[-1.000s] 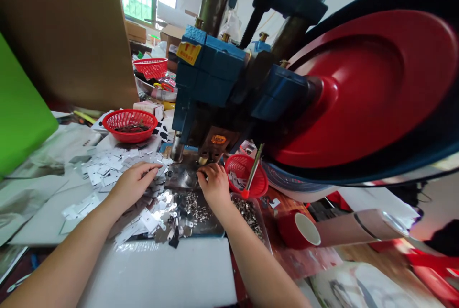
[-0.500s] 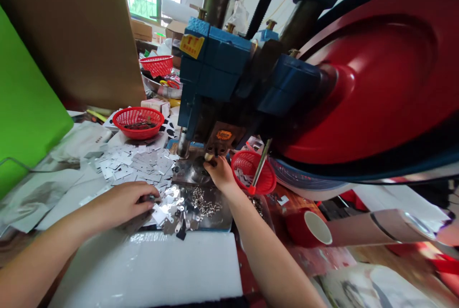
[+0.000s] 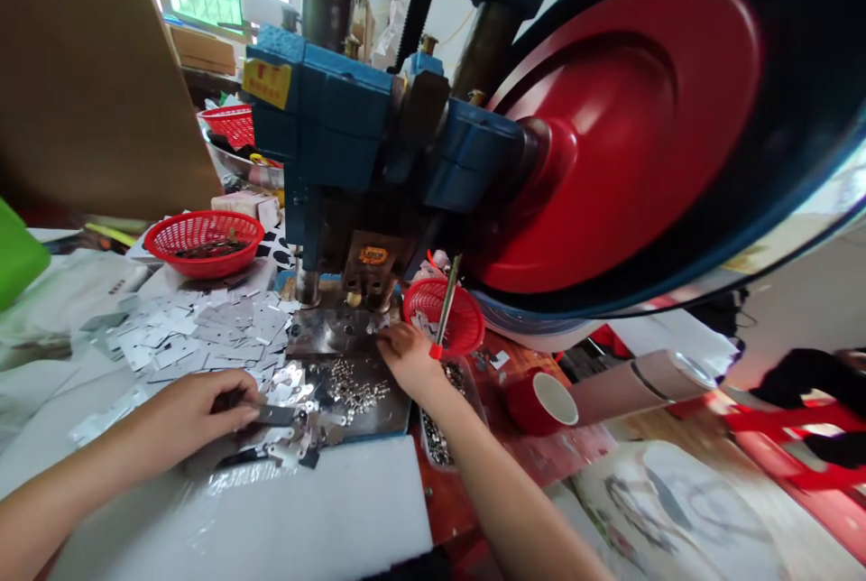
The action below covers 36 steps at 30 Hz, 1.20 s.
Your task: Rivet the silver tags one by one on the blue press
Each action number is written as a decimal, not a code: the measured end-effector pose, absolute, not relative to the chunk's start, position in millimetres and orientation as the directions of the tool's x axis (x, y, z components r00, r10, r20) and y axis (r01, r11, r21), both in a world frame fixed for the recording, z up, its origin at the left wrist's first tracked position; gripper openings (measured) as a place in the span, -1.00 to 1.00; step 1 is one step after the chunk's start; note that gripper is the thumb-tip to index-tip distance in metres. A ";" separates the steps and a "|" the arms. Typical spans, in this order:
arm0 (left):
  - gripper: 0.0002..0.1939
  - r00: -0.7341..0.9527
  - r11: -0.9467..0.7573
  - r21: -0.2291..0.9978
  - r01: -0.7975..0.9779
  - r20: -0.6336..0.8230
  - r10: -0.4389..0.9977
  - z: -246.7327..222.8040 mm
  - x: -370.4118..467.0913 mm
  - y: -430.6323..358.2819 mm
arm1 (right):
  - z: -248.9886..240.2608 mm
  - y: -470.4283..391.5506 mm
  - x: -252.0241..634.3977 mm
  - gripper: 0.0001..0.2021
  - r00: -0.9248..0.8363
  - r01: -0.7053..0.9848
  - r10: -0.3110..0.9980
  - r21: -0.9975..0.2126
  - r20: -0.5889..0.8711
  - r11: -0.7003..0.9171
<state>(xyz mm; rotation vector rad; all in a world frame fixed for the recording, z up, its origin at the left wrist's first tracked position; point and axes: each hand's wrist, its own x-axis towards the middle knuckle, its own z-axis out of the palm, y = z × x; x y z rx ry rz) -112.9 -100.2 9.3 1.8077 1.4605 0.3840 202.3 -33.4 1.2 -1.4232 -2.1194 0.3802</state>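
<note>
My left hand point(image 3: 203, 410) is closed, thumb against fingers, on a flat grey metal plate point(image 3: 276, 416) that sticks out to the right over a heap of shiny small metal pieces point(image 3: 290, 387). My right hand point(image 3: 411, 360) has its fingertips bent together at the right end of the steel die plate point(image 3: 325, 333), below the press head point(image 3: 375, 261). Whatever those fingertips pinch is hidden or too small to name. Small shiny metal fittings point(image 3: 352, 396) lie scattered on the press base between my hands.
Flat metal blanks point(image 3: 223, 333) spread out on the left, below a red basket point(image 3: 203, 243) of dark pieces. Behind my right wrist are another red basket point(image 3: 466, 324) and a red-handled rod point(image 3: 446, 306). The large red flywheel point(image 3: 622, 130) overhangs the right. White foam point(image 3: 325, 509) lies in front.
My right hand has drawn back from under the press head to the die plate's right end. A metal plate now shows clearly in my left hand. The view has swung to the right.
</note>
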 end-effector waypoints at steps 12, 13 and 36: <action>-0.71 0.071 0.064 0.868 0.493 -0.113 0.991 29.6 -36.0 -63.7 | 11.3 -53.4 189.4 -0.84 -0.215 0.739 0.927 -0.570 0.307 0.360; -0.71 0.065 0.070 0.865 0.497 -0.118 0.991 29.8 -31.2 -62.4 | 15.4 -55.5 185.9 -0.84 -0.195 0.674 0.928 -0.644 0.318 0.363; -0.72 0.002 -0.103 0.741 0.663 0.136 0.991 19.9 -7.3 -13.4 | 14.9 3.7 155.8 -0.89 -0.083 0.624 0.962 -0.739 0.259 0.253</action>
